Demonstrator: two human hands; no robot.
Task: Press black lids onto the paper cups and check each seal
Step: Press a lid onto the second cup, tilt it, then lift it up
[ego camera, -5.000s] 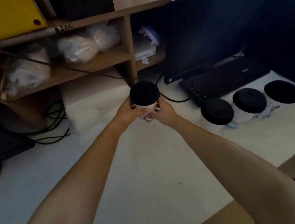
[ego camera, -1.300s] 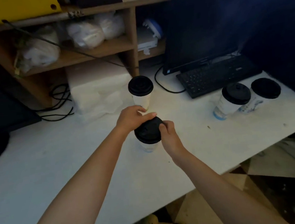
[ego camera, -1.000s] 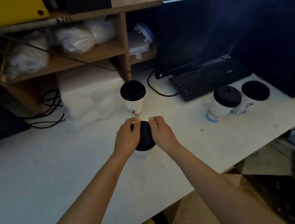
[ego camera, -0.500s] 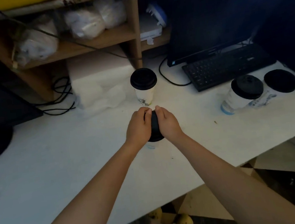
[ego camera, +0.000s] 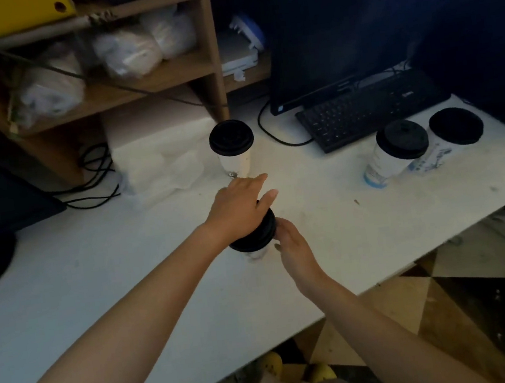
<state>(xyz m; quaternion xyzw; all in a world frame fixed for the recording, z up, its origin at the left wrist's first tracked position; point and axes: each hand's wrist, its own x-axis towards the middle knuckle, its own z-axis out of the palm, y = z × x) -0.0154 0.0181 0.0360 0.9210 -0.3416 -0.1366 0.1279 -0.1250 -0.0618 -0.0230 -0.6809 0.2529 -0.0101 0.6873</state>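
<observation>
Your fingers [ego camera: 260, 187] on the left hand [ego camera: 237, 210] lie spread and flat across the top of the black lid [ego camera: 258, 235], palm down on it, gripping nothing. Your right hand [ego camera: 293, 246] sits just beside the lid's right edge, its fingers loosely extended and touching the rim; whether they press on it or merely rest there is hard to tell in this dim view. The lid sits on a paper cup [ego camera: 255, 254] standing upright on the white counter [ego camera: 127, 270], with only a sliver of the cup's white wall showing below. Behind it stands a second lidded cup [ego camera: 233, 149], upright and apart from your hands. Off to the right, near the black keyboard [ego camera: 368, 110], two more lidded cups [ego camera: 395, 151] stand side by side.
</observation>
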